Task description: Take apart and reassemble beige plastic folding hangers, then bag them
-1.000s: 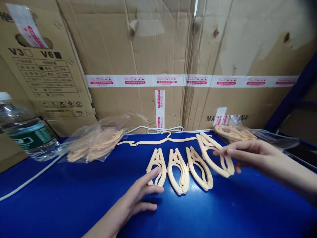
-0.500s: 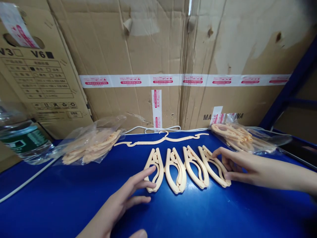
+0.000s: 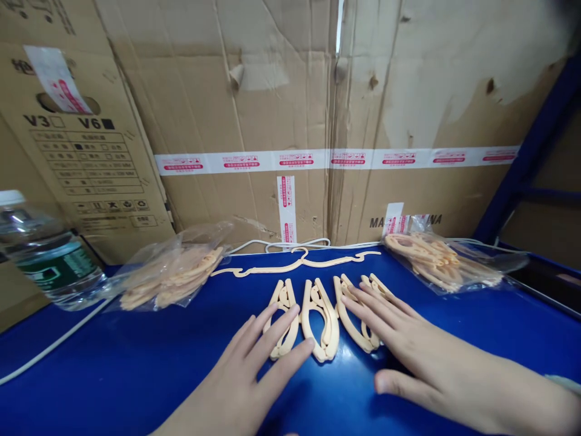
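Observation:
Several cream folding hangers lie folded in a row on the blue tabletop (image 3: pixel 136 363). My left hand (image 3: pixel 254 363) is open, its spread fingers over the leftmost folded hanger (image 3: pixel 290 293) and reaching the edge of the neighbouring folded hanger (image 3: pixel 334 339). My right hand (image 3: pixel 417 345) is open too, its fingers stretched over the two hangers at the right, including the third folded hanger (image 3: pixel 344 312); the rightmost is mostly hidden under it. Whether the fingertips touch or hover, I cannot tell. Behind the row lies an unfolded hanger (image 3: pixel 272 268), arms spread and hook toward the back.
Clear plastic bags of folded hangers lie at the back left (image 3: pixel 190 272) and back right (image 3: pixel 426 257). A water bottle (image 3: pixel 59 266) stands at the left. A white cable (image 3: pixel 59 345) runs along the table, and cardboard (image 3: pixel 254 109) walls the back. A dark flat object (image 3: pixel 544 287) lies far right.
My right hand has let go of the rightmost folded hanger and moved left, flattening over the right pair. My left hand has spread its fingers and shifted right. The view has tilted slightly up.

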`<action>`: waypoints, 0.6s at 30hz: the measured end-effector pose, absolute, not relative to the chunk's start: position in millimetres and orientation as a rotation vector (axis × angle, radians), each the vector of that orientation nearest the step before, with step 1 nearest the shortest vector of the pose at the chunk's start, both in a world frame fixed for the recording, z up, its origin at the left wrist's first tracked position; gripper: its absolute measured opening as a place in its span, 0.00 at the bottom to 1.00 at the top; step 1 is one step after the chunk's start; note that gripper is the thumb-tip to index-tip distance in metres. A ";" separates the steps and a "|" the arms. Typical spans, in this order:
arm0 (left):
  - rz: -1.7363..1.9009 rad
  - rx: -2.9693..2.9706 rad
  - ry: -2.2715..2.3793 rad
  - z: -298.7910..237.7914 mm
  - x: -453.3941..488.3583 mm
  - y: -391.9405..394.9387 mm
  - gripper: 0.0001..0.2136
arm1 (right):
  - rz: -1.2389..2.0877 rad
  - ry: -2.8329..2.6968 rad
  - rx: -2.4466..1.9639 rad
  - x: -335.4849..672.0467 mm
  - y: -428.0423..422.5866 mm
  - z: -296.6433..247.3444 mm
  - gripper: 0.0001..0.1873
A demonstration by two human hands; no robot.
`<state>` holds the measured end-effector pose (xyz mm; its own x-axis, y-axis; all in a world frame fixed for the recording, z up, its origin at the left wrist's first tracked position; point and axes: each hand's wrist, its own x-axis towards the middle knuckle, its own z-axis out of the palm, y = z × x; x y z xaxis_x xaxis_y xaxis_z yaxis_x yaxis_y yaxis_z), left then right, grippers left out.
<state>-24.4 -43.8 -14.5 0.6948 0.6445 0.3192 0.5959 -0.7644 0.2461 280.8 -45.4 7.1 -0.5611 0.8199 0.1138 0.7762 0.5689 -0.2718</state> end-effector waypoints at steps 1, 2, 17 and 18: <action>0.560 2.774 1.034 -12.3 -19.9 -43.0 0.30 | 0.273 -2.589 -1.287 277.3 -44.6 3.0 0.43; 0.524 2.765 1.047 -10.6 -15.4 -42.1 0.31 | 0.255 -2.608 -1.252 274.7 -43.3 -0.9 0.43; 0.302 2.699 1.160 -11.4 -10.4 -25.2 0.34 | 0.164 -2.688 -1.277 251.7 -17.0 -9.2 0.44; 0.290 2.697 1.161 -10.5 -12.0 -23.1 0.34 | 0.152 -2.691 -1.283 250.1 -14.6 -9.9 0.44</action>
